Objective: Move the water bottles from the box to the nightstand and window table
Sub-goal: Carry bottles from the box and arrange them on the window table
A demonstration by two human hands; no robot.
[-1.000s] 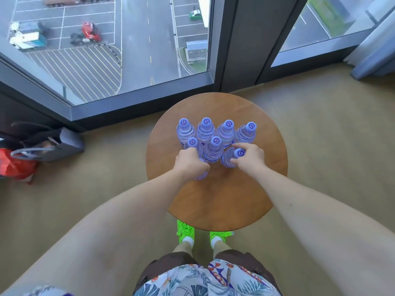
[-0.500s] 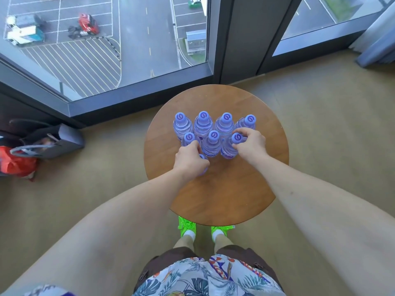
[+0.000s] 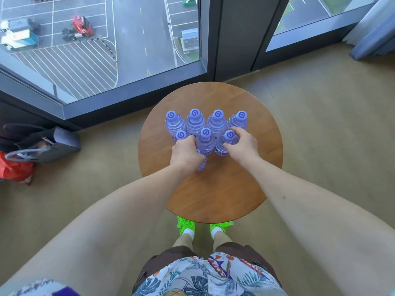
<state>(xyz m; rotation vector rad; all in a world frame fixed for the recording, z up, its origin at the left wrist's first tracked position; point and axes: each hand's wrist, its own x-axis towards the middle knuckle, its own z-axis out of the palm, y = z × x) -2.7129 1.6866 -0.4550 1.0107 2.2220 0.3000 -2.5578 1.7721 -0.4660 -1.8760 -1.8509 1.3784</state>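
Observation:
Several clear water bottles with purple caps stand upright in a tight cluster on the round wooden window table (image 3: pixel 224 195). A back row of bottles (image 3: pixel 195 122) stands nearest the window. My left hand (image 3: pixel 186 154) grips a front bottle (image 3: pixel 202 165) that it mostly hides, with another capped bottle (image 3: pixel 181 135) just beyond my knuckles. My right hand (image 3: pixel 241 147) holds the neck of the front right bottle (image 3: pixel 229 136). The middle front bottle (image 3: pixel 205 137) stands free between my hands. The box and nightstand are out of view.
A floor-to-ceiling window (image 3: pixel 102 50) with a dark frame runs behind the table. A grey bag (image 3: pixel 55 146) and a red bag (image 3: pixel 15 169) lie on the carpet at left. A curtain (image 3: pixel 376 33) hangs at upper right. My green shoes (image 3: pixel 186 226) stand under the table's near edge.
Both hands have pushed their front bottles a little farther in toward the back row, closing up the cluster.

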